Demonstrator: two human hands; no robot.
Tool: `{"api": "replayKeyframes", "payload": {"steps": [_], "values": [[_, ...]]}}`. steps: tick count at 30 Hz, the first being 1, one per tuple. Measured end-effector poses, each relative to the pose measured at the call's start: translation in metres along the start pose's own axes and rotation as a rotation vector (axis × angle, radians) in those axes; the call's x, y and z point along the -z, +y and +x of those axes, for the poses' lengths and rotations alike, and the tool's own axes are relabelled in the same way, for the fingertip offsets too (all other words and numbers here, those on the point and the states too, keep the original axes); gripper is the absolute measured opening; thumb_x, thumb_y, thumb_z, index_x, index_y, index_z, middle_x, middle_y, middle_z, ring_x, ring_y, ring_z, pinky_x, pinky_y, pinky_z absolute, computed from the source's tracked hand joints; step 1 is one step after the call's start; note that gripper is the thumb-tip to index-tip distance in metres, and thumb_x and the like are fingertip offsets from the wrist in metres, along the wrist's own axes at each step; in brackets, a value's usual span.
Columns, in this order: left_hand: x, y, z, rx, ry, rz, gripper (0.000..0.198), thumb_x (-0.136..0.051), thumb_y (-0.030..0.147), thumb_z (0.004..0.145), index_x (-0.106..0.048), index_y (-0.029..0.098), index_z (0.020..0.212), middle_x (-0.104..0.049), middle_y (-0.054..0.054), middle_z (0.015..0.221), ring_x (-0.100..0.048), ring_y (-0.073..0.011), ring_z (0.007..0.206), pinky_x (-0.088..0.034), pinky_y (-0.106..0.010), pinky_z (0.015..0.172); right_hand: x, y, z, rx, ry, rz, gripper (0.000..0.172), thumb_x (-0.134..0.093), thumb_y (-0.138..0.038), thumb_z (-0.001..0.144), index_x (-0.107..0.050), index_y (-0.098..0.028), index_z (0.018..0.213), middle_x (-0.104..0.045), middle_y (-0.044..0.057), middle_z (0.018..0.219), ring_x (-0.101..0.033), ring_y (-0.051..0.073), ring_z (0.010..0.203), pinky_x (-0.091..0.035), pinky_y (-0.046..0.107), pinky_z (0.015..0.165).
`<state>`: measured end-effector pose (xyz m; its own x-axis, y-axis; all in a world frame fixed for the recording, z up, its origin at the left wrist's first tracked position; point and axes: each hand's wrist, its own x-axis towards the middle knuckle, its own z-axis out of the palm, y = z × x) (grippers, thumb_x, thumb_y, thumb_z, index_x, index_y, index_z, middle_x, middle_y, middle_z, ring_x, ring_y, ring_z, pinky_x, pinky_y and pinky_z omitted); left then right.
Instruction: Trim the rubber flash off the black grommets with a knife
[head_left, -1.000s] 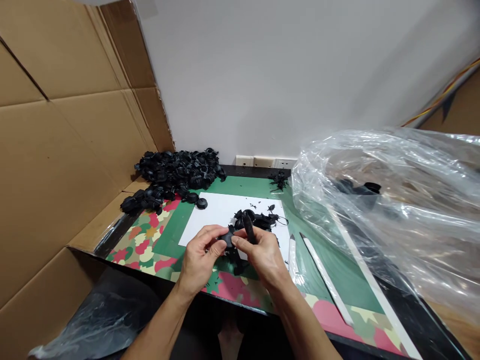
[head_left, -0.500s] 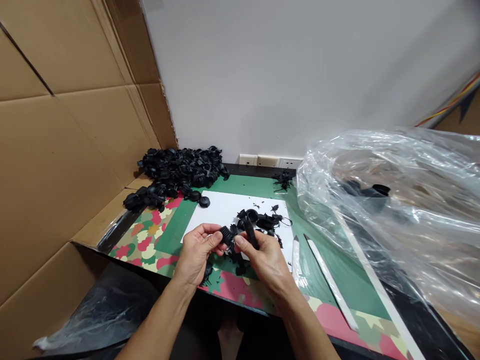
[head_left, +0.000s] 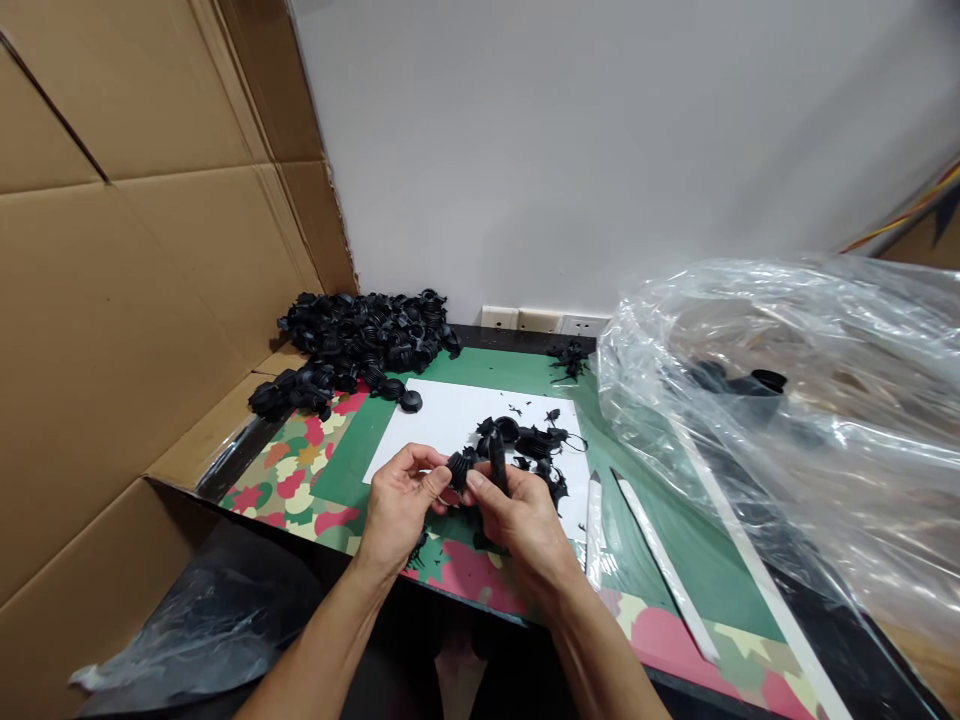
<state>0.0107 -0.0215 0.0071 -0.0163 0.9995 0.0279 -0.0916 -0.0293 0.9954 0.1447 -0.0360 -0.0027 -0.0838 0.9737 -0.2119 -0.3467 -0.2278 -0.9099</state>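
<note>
Near the table's (head_left: 292, 495) front edge, the left hand (head_left: 397, 508) pinched a black part (head_left: 457, 467). The right hand (head_left: 523, 522) gripped a dark tool (head_left: 497, 460) against it, apparently trimming; steadiness mattered.

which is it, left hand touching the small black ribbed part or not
Touching. The head view shows the left hand pinching the small black ribbed part, with no gap; the right hand grips a black tool.

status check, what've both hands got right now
Left hand pinching black ribbed part. Right hand gripping black tool, close beside it. Black scraps on white sheet just behind hands.
</note>
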Motion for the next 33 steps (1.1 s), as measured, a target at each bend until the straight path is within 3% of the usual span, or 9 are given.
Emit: {"api": "replayKeyframes", "payload": {"steps": [5,10,16,22,29,33], "values": [[0.006,-0.001,0.0,-0.015,-0.013,0.084,0.014,-0.075,0.028,0.07,-0.071,0.016,0.076,-0.073,-0.008,0.094,-0.063,-0.0116,0.057,-0.047,-0.021,0.05,0.003,0.002,0.001,-0.044,-0.042,0.12,0.039,-0.071,-0.05,0.068,-0.054,-0.016,0.06,-0.028,-0.012,0.038,-0.016,0.003,0.034,-0.009,0.021,0.037],[0.005,0.001,-0.001,-0.082,0.021,0.139,0.004,-0.073,0.021,0.069,-0.072,0.018,0.07,-0.073,-0.004,0.084,-0.059,-0.0117,0.057,-0.048,-0.022,0.055,0.001,0.001,0.001,-0.045,-0.042,0.132,0.04,-0.072,-0.051,0.066,-0.053,-0.017,0.059,-0.028,-0.012,0.037,-0.015,0.003,0.034,-0.008,0.021,0.036],[0.003,0.005,-0.003,-0.145,0.007,0.182,0.006,-0.07,0.02,0.072,-0.073,0.017,0.067,-0.07,-0.004,0.079,-0.057,-0.0123,0.057,-0.047,-0.023,0.059,-0.002,-0.001,0.0,-0.002,-0.009,0.063,0.039,-0.071,-0.051,0.065,-0.05,-0.018,0.06,-0.028,-0.012,0.038,-0.018,0.003,0.035,-0.011,0.019,0.035],[0.0,0.007,-0.002,-0.085,0.009,0.142,0.008,-0.069,0.018,0.07,-0.071,0.017,0.062,-0.069,-0.004,0.076,-0.056,-0.0121,0.054,-0.045,-0.024,0.055,-0.002,0.002,0.0,0.005,0.021,0.04,0.036,-0.07,-0.048,0.065,-0.049,-0.019,0.065,-0.03,-0.012,0.042,-0.021,0.003,0.036,-0.014,0.019,0.036],[-0.005,0.0,-0.006,-0.223,0.181,0.21,0.009,-0.07,0.013,0.068,-0.066,0.018,0.062,-0.064,-0.003,0.077,-0.056,-0.0144,0.065,-0.044,-0.024,0.063,0.0,0.001,0.001,-0.006,0.017,0.031,0.038,-0.07,-0.05,0.063,-0.049,-0.019,0.061,-0.029,-0.012,0.04,-0.02,0.003,0.035,-0.013,0.02,0.036],[-0.005,-0.003,-0.007,-0.296,0.204,0.257,0.008,-0.067,0.015,0.071,-0.065,0.02,0.066,-0.062,-0.003,0.077,-0.056,-0.0168,0.071,-0.043,-0.025,0.066,0.001,-0.001,0.001,-0.015,0.02,0.042,0.037,-0.07,-0.049,0.063,-0.048,-0.02,0.059,-0.027,-0.012,0.04,-0.019,0.003,0.035,-0.012,0.02,0.036]]}}
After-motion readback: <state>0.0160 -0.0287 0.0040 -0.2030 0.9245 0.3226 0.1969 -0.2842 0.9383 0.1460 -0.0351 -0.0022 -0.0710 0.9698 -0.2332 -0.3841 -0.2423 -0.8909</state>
